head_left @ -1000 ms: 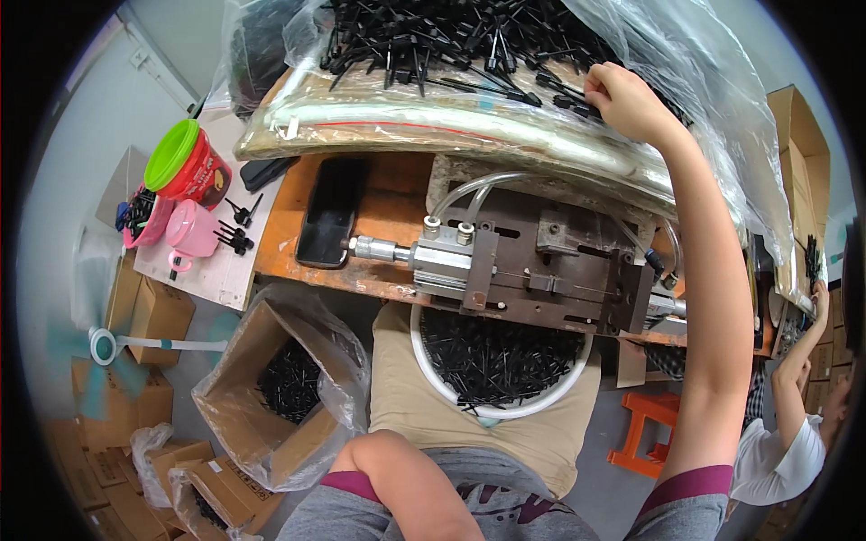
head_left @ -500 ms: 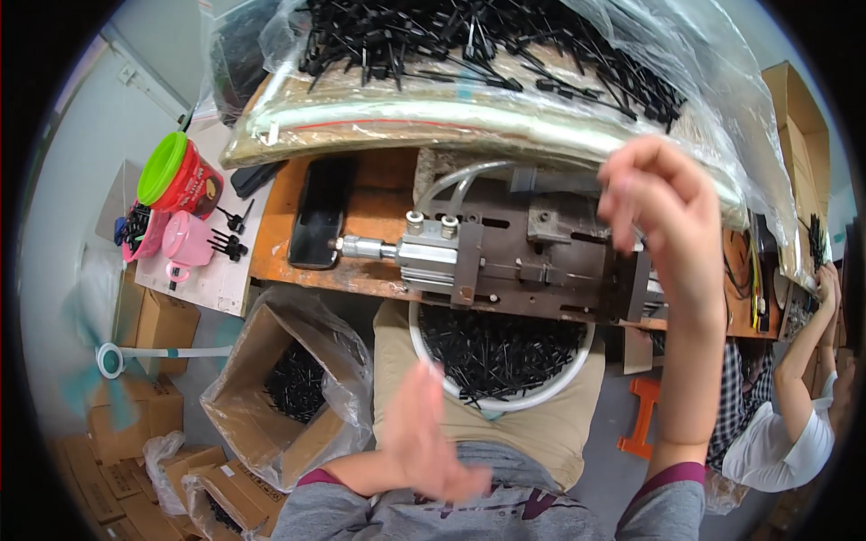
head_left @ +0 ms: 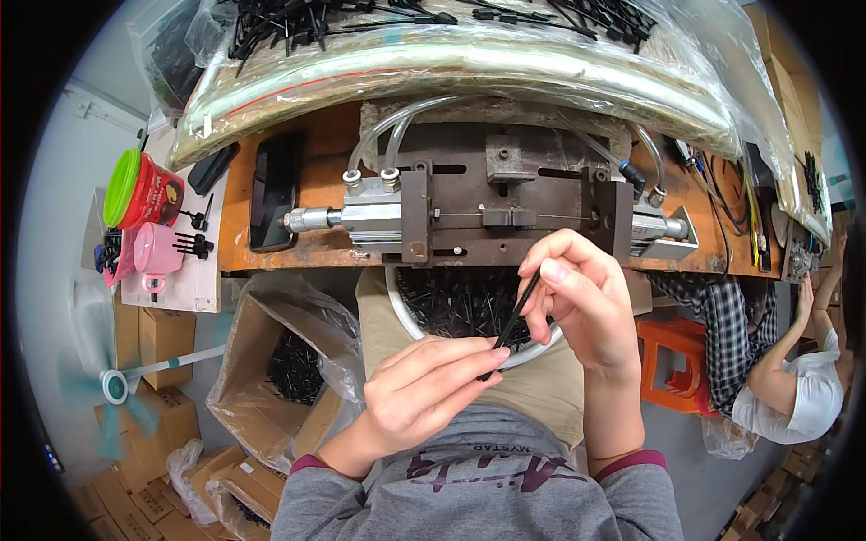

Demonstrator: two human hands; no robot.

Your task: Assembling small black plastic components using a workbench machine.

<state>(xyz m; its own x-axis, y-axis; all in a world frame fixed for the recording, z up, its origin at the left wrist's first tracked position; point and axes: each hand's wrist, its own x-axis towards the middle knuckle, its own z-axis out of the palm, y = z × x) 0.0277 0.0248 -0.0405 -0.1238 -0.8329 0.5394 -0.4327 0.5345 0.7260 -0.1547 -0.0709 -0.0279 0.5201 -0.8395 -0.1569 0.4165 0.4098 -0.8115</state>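
Above my lap, a slim black cable tie (head_left: 511, 326) runs slantwise between my two hands. Thumb and fingers of my right hand (head_left: 585, 302) pinch its upper end. My left hand (head_left: 422, 388) has closed fingers around its lower end. Just beneath them a round tub with a white rim (head_left: 398, 311) rests on my lap, full of black plastic ties (head_left: 451, 302). Beyond my hands, a dark metal fixture (head_left: 460, 194) lies on the bench, with a silver pneumatic cylinder (head_left: 374, 224) at its left and another (head_left: 654, 225) at its right.
More black ties (head_left: 298, 22) lie on the plastic-covered ledge (head_left: 451, 68) behind the fixture. A phone (head_left: 273, 191), a red tub (head_left: 162, 194) and a pink cup (head_left: 157, 251) are at left. Below stands an open carton (head_left: 248, 361). A person (head_left: 780, 388) sits at right beside an orange stool (head_left: 663, 356).
My right hand has come down from beside the plastic-covered ledge to above my lap. Both hands now meet on a cable tie. The view has shifted, showing more of the fixture's right side.
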